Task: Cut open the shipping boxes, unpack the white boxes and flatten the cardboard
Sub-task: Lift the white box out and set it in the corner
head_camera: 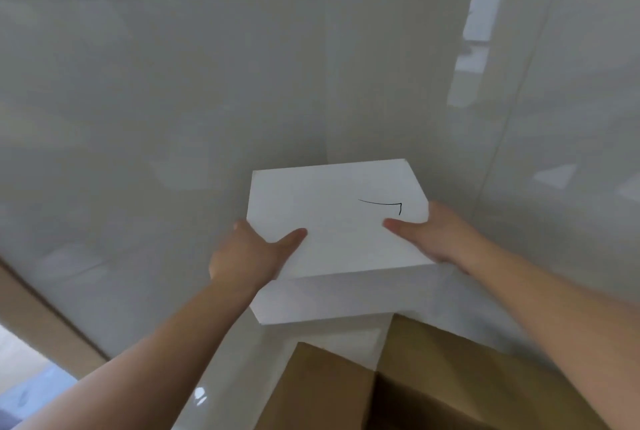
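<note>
The white box [337, 221] sits in the middle of the view, held up in the air by both hands. It looks like it is being carried away from the brown shipping box [450, 381], which is open down at 5 o'clock, so this is probably the unpacking step.

The left hand [249, 256] holds the box at its 8 o'clock corner. Its thumb lies on top and its other fingers go underneath, out of sight. The right hand [436, 235] does the same at the 3 o'clock edge. So each grip is clamped on the box, thumb above and fingers below. Holding two opposite sides likely keeps the box level and stops it from tipping.

The box is flat and wide with sharp corners. Its top is smooth and plain, with one thin black hooked line near 2 o'clock. The shipping box is dull brown cardboard with a dark hollow inside.

Behind everything, from 9 to 3 o'clock, are shiny pale grey wall tiles [156, 83] that catch the light. A brown cardboard edge [41, 318] leans at 8 o'clock.
</note>
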Action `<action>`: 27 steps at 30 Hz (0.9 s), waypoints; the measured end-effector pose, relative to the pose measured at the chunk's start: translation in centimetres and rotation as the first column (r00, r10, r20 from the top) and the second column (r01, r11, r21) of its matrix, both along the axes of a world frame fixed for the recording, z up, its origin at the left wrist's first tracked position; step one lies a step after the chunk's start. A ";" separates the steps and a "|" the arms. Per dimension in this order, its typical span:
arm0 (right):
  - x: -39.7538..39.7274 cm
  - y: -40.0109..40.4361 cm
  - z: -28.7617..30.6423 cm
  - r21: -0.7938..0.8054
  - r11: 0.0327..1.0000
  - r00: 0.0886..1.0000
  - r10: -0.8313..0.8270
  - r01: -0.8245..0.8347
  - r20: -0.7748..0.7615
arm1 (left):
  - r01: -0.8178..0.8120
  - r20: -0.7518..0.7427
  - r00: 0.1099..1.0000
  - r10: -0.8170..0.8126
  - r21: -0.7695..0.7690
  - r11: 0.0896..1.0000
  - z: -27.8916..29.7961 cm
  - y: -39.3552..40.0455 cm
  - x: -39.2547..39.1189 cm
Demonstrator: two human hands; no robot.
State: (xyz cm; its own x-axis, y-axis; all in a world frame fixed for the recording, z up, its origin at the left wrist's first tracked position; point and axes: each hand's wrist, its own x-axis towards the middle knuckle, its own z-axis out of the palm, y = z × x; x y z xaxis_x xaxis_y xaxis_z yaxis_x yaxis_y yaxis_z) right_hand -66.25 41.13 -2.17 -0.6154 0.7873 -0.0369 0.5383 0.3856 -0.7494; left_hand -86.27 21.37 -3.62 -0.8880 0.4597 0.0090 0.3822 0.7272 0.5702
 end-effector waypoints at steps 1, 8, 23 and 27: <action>-1.3 0.5 -0.7 0.008 1.000 1.000 -0.001 0.001 0.006 | -0.004 0.000 1.000 0.004 -0.001 1.000 -0.8 0.4 -1.3; -10.1 3.4 -6.6 -0.035 0.999 0.999 0.040 -0.039 0.022 | -0.046 -0.016 0.999 0.047 0.010 0.999 -8.2 1.8 -8.8; -14.7 -2.1 -26.4 -0.237 0.969 0.944 0.138 -0.066 0.299 | -0.157 0.199 0.960 0.194 -0.188 0.969 -25.5 -7.6 -8.7; -14.9 -2.2 -27.4 -0.237 0.971 0.949 0.094 -0.021 0.302 | -0.154 0.205 0.959 0.197 -0.208 0.966 -26.5 -7.6 -8.8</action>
State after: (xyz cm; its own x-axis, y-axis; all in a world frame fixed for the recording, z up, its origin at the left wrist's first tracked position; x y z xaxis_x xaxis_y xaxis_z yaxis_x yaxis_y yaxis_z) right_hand -81.11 38.92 -29.57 -0.5884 0.6990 -0.4064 0.7390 0.2610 -0.6211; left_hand -95.05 13.78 -30.10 -0.9243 0.2704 -0.2692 0.1176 0.8732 0.4730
